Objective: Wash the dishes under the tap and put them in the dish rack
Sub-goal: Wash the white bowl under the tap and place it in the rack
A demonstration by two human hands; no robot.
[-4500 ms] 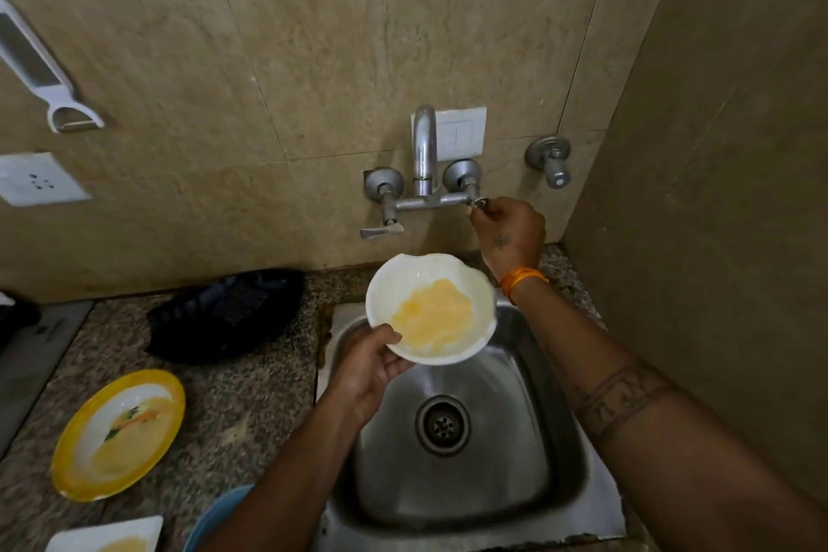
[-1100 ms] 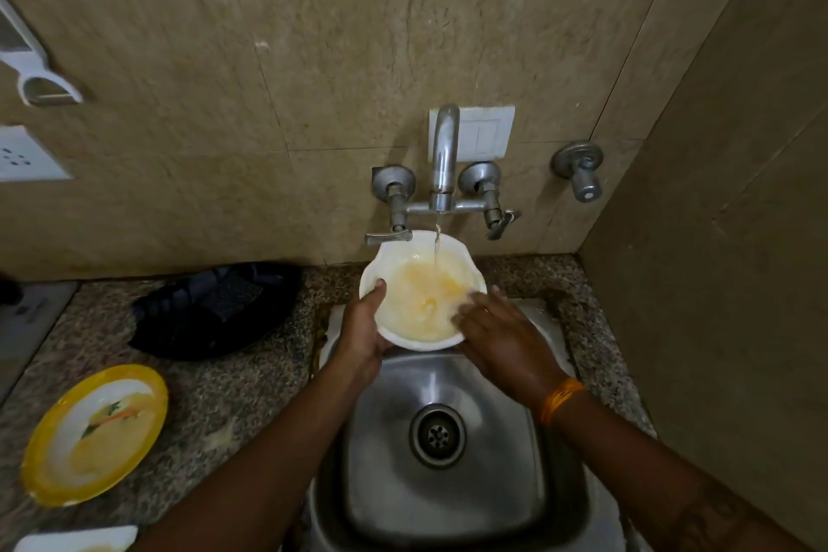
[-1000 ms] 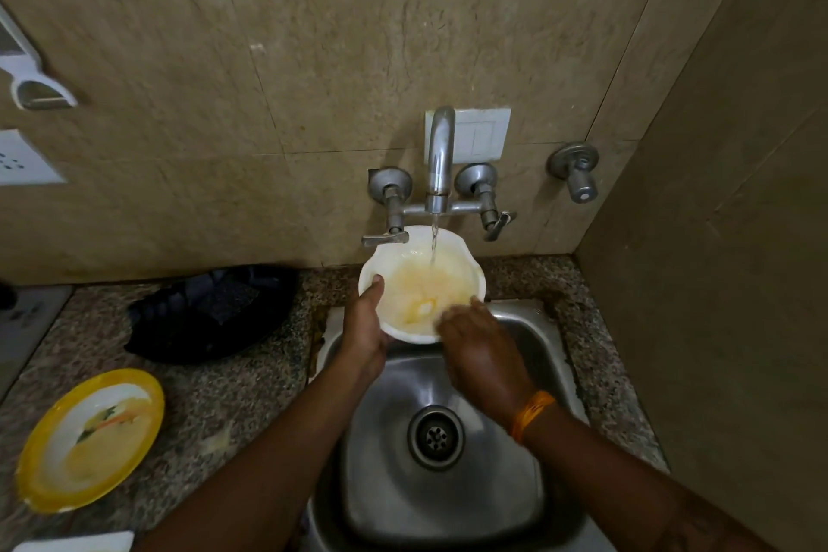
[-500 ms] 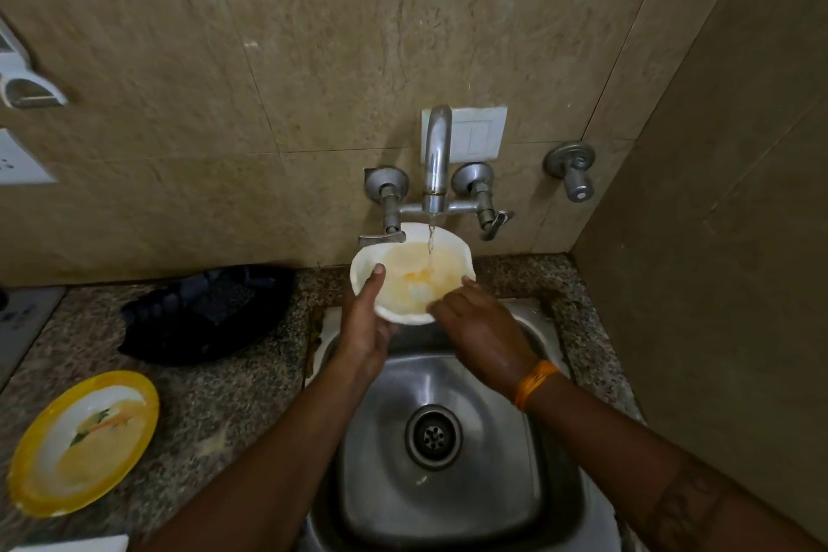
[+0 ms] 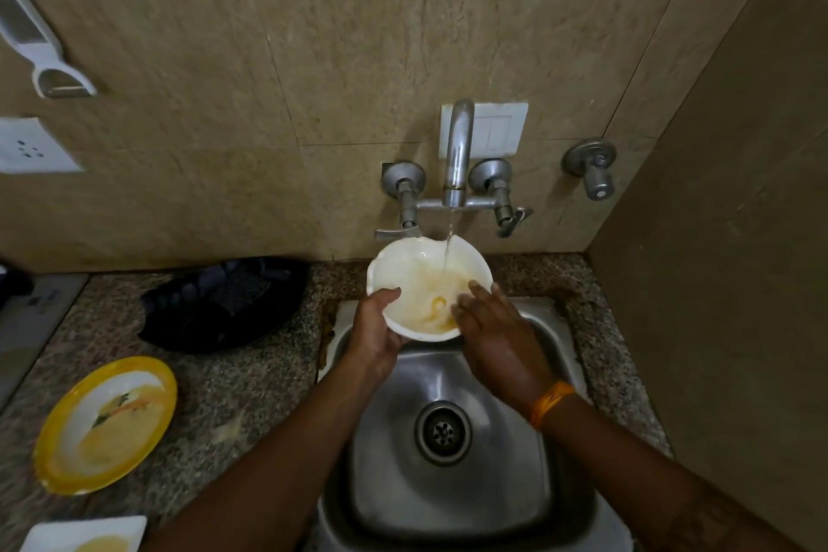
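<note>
A white bowl (image 5: 419,278) smeared with yellow residue is held above the steel sink (image 5: 452,475), right under the tap (image 5: 458,152). A thin stream of water falls into it. My left hand (image 5: 374,334) grips the bowl's left rim, thumb on the inside. My right hand (image 5: 497,338) reaches in from the right, its fingers spread and pressed on the wet inner surface. A dirty yellow-rimmed plate (image 5: 105,424) lies on the counter at the left. The corner of a white square dish (image 5: 85,536) shows at the bottom left.
A black dish rack (image 5: 224,305) sits on the granite counter left of the sink. A side wall closes in on the right. A white peeler (image 5: 36,40) hangs on the back wall, with a socket (image 5: 31,146) below it and a separate valve (image 5: 591,166) at right.
The tap was turned on by my right hand, which then came down into the bowl. The bowl went up under the stream, and the yellow residue has thinned as my fingers rub inside.
</note>
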